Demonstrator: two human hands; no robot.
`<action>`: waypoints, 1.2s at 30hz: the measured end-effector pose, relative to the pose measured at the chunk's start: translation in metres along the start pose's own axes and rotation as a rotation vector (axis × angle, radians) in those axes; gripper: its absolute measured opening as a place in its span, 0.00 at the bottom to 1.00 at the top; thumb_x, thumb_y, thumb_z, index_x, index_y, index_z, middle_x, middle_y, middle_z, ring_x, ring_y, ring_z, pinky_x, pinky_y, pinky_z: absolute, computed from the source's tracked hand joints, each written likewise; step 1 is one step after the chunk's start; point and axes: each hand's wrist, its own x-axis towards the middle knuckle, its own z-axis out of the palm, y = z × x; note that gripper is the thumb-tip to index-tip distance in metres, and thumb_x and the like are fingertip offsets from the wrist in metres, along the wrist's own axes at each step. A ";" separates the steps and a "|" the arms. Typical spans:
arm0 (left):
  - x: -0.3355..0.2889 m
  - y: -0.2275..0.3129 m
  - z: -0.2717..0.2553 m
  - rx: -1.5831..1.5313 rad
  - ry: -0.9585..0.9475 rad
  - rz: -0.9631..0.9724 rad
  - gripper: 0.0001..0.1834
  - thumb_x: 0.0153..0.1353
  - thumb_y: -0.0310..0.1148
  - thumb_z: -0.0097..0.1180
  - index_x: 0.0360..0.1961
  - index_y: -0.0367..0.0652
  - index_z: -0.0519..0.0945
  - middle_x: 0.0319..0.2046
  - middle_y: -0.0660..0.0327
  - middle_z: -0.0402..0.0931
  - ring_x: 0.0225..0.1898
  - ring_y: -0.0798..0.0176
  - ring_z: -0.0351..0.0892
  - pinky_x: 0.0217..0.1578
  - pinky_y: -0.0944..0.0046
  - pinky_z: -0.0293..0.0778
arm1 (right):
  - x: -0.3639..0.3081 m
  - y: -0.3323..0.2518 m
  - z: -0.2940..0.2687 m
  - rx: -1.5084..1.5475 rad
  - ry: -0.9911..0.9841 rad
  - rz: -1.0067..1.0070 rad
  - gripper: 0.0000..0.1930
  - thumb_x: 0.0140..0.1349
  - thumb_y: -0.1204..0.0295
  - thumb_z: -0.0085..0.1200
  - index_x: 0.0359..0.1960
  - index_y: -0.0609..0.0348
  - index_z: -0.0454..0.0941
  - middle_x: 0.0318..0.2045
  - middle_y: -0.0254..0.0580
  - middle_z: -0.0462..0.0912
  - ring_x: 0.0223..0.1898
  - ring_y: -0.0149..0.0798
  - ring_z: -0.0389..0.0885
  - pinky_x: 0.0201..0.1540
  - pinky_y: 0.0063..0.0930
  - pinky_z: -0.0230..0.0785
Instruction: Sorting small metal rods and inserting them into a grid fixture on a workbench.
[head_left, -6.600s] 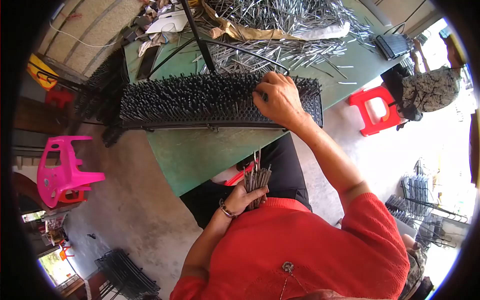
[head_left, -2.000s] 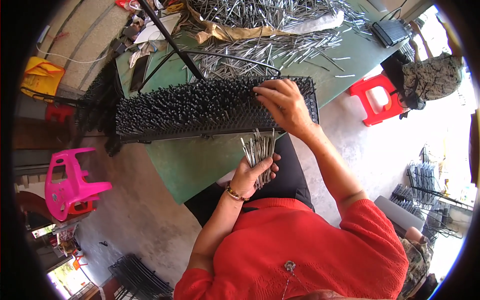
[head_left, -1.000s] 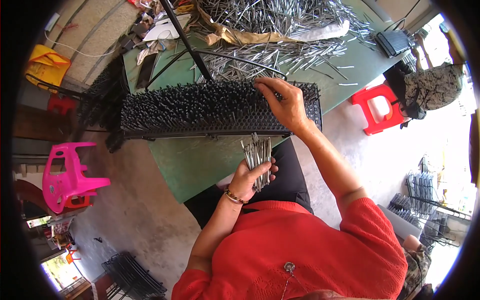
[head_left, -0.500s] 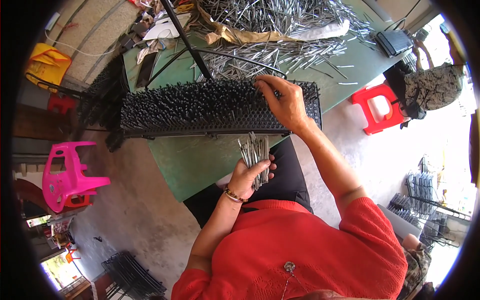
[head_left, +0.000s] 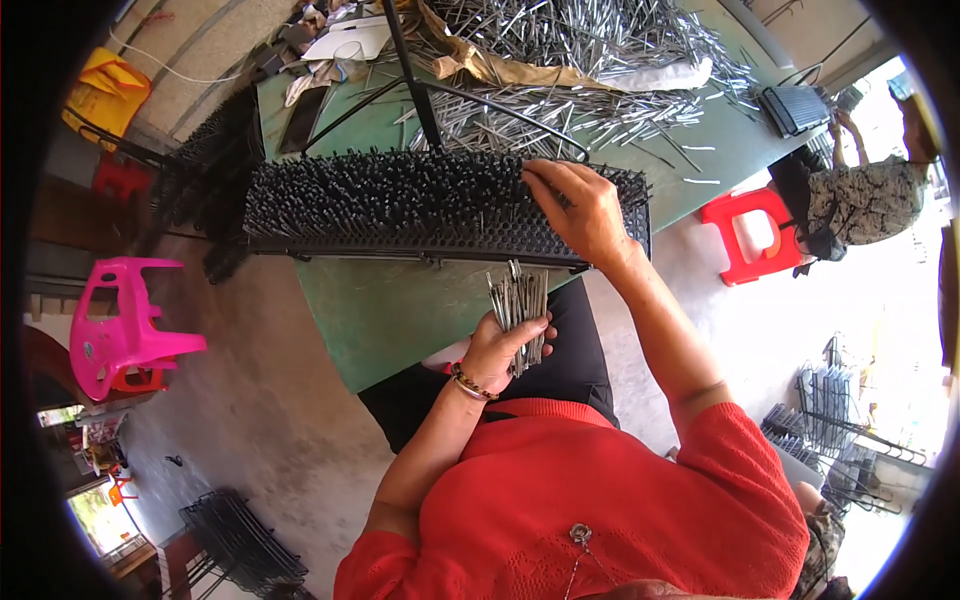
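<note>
My left hand [head_left: 497,352] is wrapped round a bundle of thin silvery metal strips [head_left: 518,300], held upright just in front of the table edge. A long black rack [head_left: 634,228] with rows of small holes stands in front of me. Dark thin pieces [head_left: 350,200] stick up densely from its left and middle. Bare holes show along its near edge and right end. Over the right part of the rack is my right hand [head_left: 588,210], its thumb and fingertips pinched together among the standing pieces. Whatever is between those fingertips is too small or hidden to make out.
A large heap of loose metal strips [head_left: 560,110] covers the far side of the green table [head_left: 370,330]. Black metal bars [head_left: 412,85] rise behind the rack. A pink stool [head_left: 125,325] stands left, a red stool [head_left: 745,235] right, near another person's patterned clothing [head_left: 865,200].
My right hand stays pinched at the rack's right part, a little further right in the picture. The whole view has shifted slightly; my left hand keeps its bundle.
</note>
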 end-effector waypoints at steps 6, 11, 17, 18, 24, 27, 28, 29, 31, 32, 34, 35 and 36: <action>-0.001 -0.002 -0.001 -0.014 -0.043 0.010 0.09 0.58 0.27 0.59 0.39 0.37 0.77 0.34 0.61 0.78 0.35 0.65 0.80 0.31 0.64 0.79 | 0.010 -0.009 -0.013 -0.028 0.107 -0.026 0.08 0.55 0.82 0.58 0.38 0.65 0.80 0.31 0.46 0.83 0.32 0.38 0.83 0.34 0.26 0.74; -0.001 0.005 0.007 -0.061 -0.064 0.006 0.09 0.58 0.27 0.59 0.40 0.37 0.77 0.35 0.61 0.78 0.36 0.64 0.80 0.31 0.64 0.79 | 0.002 -0.013 -0.037 0.060 0.208 0.157 0.07 0.59 0.81 0.55 0.39 0.66 0.80 0.30 0.44 0.84 0.32 0.30 0.83 0.35 0.22 0.73; 0.023 0.009 0.026 -0.012 -0.127 0.047 0.10 0.58 0.27 0.58 0.40 0.36 0.76 0.34 0.60 0.78 0.36 0.65 0.80 0.33 0.63 0.80 | -0.025 0.013 -0.036 0.077 0.154 0.329 0.07 0.60 0.80 0.54 0.40 0.67 0.79 0.32 0.43 0.85 0.34 0.30 0.83 0.38 0.22 0.74; 0.028 0.005 0.025 -0.018 -0.107 0.035 0.10 0.58 0.27 0.58 0.40 0.36 0.77 0.34 0.60 0.79 0.36 0.65 0.80 0.33 0.64 0.79 | -0.026 0.014 -0.034 0.079 0.155 0.337 0.08 0.60 0.79 0.55 0.40 0.66 0.80 0.32 0.43 0.85 0.35 0.31 0.83 0.39 0.23 0.74; 0.037 -0.010 0.021 -0.021 -0.036 0.009 0.10 0.59 0.27 0.57 0.42 0.37 0.77 0.35 0.57 0.80 0.36 0.64 0.81 0.34 0.65 0.79 | -0.035 0.020 -0.026 -0.007 0.110 0.191 0.08 0.57 0.79 0.57 0.39 0.63 0.81 0.34 0.46 0.84 0.36 0.40 0.83 0.39 0.28 0.74; 0.035 -0.007 0.021 -0.002 -0.042 -0.020 0.11 0.59 0.27 0.57 0.43 0.37 0.77 0.35 0.57 0.80 0.36 0.63 0.81 0.35 0.64 0.79 | -0.038 0.026 -0.023 -0.118 0.047 0.008 0.09 0.54 0.78 0.58 0.38 0.62 0.81 0.35 0.46 0.81 0.38 0.46 0.80 0.43 0.34 0.72; 0.034 -0.006 0.021 -0.014 -0.044 -0.034 0.11 0.59 0.27 0.57 0.43 0.37 0.76 0.36 0.57 0.80 0.37 0.63 0.81 0.36 0.63 0.79 | -0.038 0.024 -0.023 -0.168 -0.003 0.019 0.09 0.54 0.78 0.59 0.38 0.62 0.81 0.36 0.45 0.80 0.38 0.47 0.80 0.43 0.35 0.71; 0.034 -0.005 0.020 -0.026 -0.046 -0.047 0.12 0.60 0.27 0.56 0.44 0.37 0.76 0.37 0.56 0.80 0.38 0.62 0.81 0.36 0.63 0.80 | -0.038 0.022 -0.023 -0.217 -0.053 0.029 0.09 0.53 0.78 0.59 0.38 0.62 0.81 0.36 0.44 0.79 0.38 0.47 0.79 0.44 0.36 0.71; 0.033 -0.002 0.019 -0.044 -0.063 -0.052 0.13 0.60 0.27 0.56 0.46 0.37 0.75 0.39 0.56 0.79 0.40 0.61 0.81 0.39 0.60 0.80 | -0.037 0.017 -0.025 -0.219 -0.004 0.022 0.09 0.53 0.77 0.60 0.37 0.62 0.81 0.35 0.44 0.78 0.36 0.46 0.79 0.40 0.34 0.71; 0.032 -0.001 0.018 -0.063 -0.083 -0.052 0.14 0.61 0.27 0.55 0.48 0.37 0.74 0.41 0.55 0.79 0.42 0.60 0.81 0.41 0.58 0.80 | -0.038 0.012 -0.029 -0.148 0.025 0.053 0.09 0.53 0.76 0.60 0.37 0.62 0.81 0.35 0.44 0.78 0.35 0.45 0.79 0.38 0.33 0.71; 0.032 0.001 0.019 -0.064 -0.086 -0.039 0.14 0.61 0.27 0.55 0.49 0.37 0.74 0.41 0.55 0.79 0.42 0.60 0.81 0.41 0.57 0.80 | -0.047 0.006 -0.037 0.020 -0.045 0.214 0.10 0.54 0.74 0.61 0.37 0.63 0.81 0.31 0.44 0.79 0.30 0.40 0.79 0.33 0.28 0.72; 0.032 0.003 0.020 -0.067 -0.089 -0.022 0.15 0.62 0.27 0.54 0.50 0.37 0.74 0.41 0.54 0.79 0.42 0.59 0.81 0.41 0.57 0.80 | -0.050 0.001 -0.040 0.018 -0.043 0.217 0.10 0.54 0.74 0.61 0.37 0.63 0.81 0.31 0.44 0.79 0.30 0.40 0.79 0.33 0.28 0.72; 0.030 0.007 0.026 -0.087 -0.082 -0.007 0.14 0.61 0.27 0.56 0.48 0.38 0.74 0.39 0.56 0.79 0.39 0.61 0.81 0.37 0.61 0.80 | -0.052 -0.005 -0.043 0.118 -0.200 0.391 0.11 0.54 0.70 0.62 0.36 0.64 0.81 0.30 0.45 0.80 0.30 0.41 0.80 0.34 0.30 0.72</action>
